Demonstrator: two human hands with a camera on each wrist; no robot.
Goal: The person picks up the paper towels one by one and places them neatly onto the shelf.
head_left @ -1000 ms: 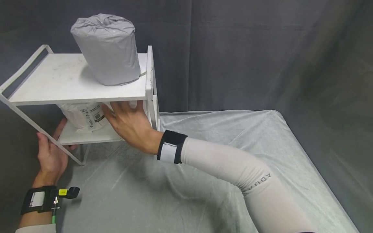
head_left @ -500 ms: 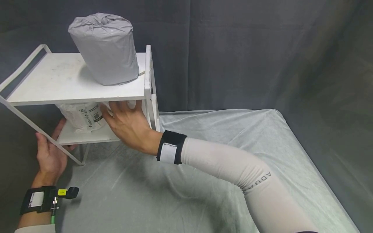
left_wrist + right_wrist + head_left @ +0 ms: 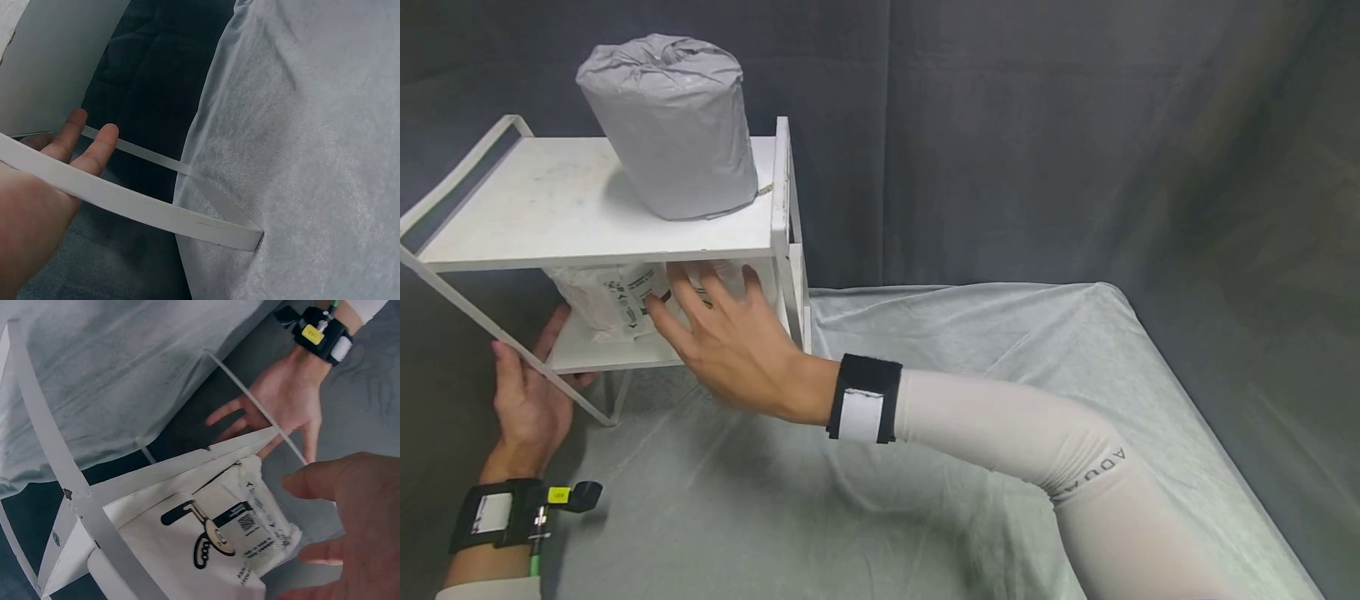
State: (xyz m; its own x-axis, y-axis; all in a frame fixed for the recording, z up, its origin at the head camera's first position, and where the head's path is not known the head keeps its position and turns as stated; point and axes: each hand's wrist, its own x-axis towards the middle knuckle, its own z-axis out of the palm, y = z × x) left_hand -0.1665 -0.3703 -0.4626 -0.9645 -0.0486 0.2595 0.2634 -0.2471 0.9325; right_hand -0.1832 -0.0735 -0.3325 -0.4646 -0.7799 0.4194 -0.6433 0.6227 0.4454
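Observation:
A white two-tier rack [image 3: 550, 200] stands at the table's left edge. A grey wrapped roll [image 3: 670, 125] sits upright on its top shelf. On the lower shelf lies a white package [image 3: 602, 300] with a printed label [image 3: 250, 534]. My right hand [image 3: 730, 342] hovers just in front of that shelf with its fingers spread and straight; in the right wrist view the right hand [image 3: 350, 519] is a little apart from the package [image 3: 212, 537]. My left hand [image 3: 527, 400] lies flat against the rack's slanted left frame bar [image 3: 144, 209], with the fingers [image 3: 94, 150] straight behind it.
A pale grey cloth [image 3: 925, 417] covers the table, which runs to the right and toward me. A dark curtain [image 3: 1075, 125] hangs behind. The rack's foot sits near the cloth's left edge [image 3: 206, 156], with a dark drop beyond.
My right hand has drawn back out of the lower shelf toward me, its fingers coming off the package. The left hand, rack and roll have stayed put.

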